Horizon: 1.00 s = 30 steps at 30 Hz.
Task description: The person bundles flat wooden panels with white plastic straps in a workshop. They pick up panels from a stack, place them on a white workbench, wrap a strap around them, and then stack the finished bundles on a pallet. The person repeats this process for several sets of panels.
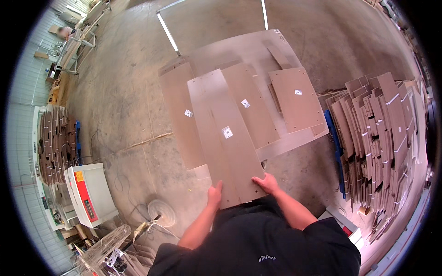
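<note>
A long brown flat-pack panel (pixel 232 161) with a white sticker and small drilled holes stretches away from my body. My left hand (pixel 214 195) grips its near left edge, thumb on top and fingers hidden underneath. At the near right edge, my right hand (pixel 267 184) is closed the same way. The panel's far part lies over or just above other boards; whether it touches them I cannot tell. To its left is another stickered panel (pixel 177 110), and to its right a similar panel (pixel 253 103). A shorter panel (pixel 297 103) lies farther right.
Under the panels is a large pale brown sheet (pixel 248 43). Strapped board stacks (pixel 382 129) stand on the right, with another stack (pixel 57 142) at far left. A white-and-red machine (pixel 94 195) and a round disc base (pixel 162 212) occupy the left floor, along with loose cables.
</note>
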Each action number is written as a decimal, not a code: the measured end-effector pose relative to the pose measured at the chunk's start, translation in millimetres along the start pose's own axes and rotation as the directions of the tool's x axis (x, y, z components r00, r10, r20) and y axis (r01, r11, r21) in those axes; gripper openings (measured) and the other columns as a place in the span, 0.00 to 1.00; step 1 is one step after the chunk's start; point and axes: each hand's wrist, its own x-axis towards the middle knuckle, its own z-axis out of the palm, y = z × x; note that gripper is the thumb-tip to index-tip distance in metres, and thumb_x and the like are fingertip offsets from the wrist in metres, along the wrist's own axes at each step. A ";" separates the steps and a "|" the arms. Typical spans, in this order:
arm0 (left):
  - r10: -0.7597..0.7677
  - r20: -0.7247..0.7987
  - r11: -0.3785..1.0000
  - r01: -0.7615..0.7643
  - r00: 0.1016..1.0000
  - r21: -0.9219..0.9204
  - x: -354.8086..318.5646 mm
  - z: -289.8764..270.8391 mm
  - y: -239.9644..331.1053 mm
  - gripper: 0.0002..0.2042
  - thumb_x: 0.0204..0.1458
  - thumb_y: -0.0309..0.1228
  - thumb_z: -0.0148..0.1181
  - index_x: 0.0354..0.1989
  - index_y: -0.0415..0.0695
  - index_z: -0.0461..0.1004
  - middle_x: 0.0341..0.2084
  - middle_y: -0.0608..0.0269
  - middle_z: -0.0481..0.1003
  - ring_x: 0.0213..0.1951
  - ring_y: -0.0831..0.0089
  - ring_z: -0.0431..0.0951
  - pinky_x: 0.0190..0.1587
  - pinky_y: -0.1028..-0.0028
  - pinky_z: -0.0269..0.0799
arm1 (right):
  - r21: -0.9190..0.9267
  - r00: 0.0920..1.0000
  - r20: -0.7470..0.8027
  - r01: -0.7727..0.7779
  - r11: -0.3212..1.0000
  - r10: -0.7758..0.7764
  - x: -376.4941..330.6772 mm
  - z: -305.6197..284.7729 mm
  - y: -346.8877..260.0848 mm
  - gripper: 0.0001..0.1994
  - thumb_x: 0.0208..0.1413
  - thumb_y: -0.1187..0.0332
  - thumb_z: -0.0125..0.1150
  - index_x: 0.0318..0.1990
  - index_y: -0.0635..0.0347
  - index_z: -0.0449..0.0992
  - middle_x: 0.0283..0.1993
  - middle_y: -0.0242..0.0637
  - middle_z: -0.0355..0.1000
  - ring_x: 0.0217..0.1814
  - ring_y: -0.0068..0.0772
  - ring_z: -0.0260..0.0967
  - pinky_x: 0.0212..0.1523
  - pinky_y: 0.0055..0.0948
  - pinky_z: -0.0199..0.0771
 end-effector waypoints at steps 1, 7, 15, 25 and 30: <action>0.013 0.012 1.000 -0.013 1.000 0.008 9.0 13.3 2.3 0.24 0.66 0.44 0.57 0.51 0.29 0.75 0.44 0.53 0.81 0.43 0.70 0.80 0.46 0.68 0.76 | 0.013 1.000 0.000 -0.011 1.000 0.011 3.2 -14.2 -2.5 0.35 0.51 0.36 0.67 0.50 0.62 0.82 0.47 0.49 0.82 0.51 0.50 0.80 0.53 0.43 0.77; -0.098 0.015 0.946 0.089 0.995 0.312 91.4 82.4 1.4 0.31 0.61 0.52 0.60 0.49 0.26 0.76 0.42 0.43 0.82 0.47 0.63 0.81 0.51 0.65 0.74 | -0.090 0.996 -0.004 -0.093 0.992 0.093 82.9 -83.9 23.5 0.42 0.49 0.32 0.66 0.54 0.67 0.78 0.48 0.53 0.81 0.53 0.51 0.79 0.54 0.44 0.77; 0.072 0.277 0.697 -0.247 0.958 0.673 123.8 115.2 -25.7 0.24 0.59 0.46 0.61 0.49 0.34 0.77 0.43 0.45 0.82 0.49 0.54 0.82 0.54 0.61 0.75 | -0.593 0.987 0.039 -0.102 0.798 0.155 173.2 -115.1 103.4 0.37 0.55 0.37 0.62 0.58 0.64 0.77 0.57 0.55 0.77 0.62 0.52 0.74 0.61 0.46 0.73; -0.135 0.036 0.548 0.044 0.990 0.835 160.7 -40.8 -132.1 0.20 0.57 0.44 0.55 0.49 0.42 0.81 0.49 0.48 0.81 0.52 0.48 0.80 0.55 0.54 0.75 | -0.373 0.943 0.258 -0.103 0.922 0.210 139.1 -7.6 112.9 0.26 0.57 0.43 0.61 0.50 0.55 0.83 0.48 0.46 0.81 0.54 0.50 0.78 0.56 0.44 0.76; 0.032 -0.273 0.628 0.193 0.961 0.754 210.9 -124.0 -103.9 0.24 0.56 0.42 0.62 0.58 0.42 0.73 0.51 0.44 0.78 0.55 0.46 0.77 0.58 0.53 0.73 | -0.309 0.951 0.308 0.073 0.948 0.027 187.3 91.7 56.9 0.28 0.59 0.44 0.60 0.57 0.56 0.79 0.54 0.47 0.79 0.59 0.50 0.75 0.59 0.44 0.75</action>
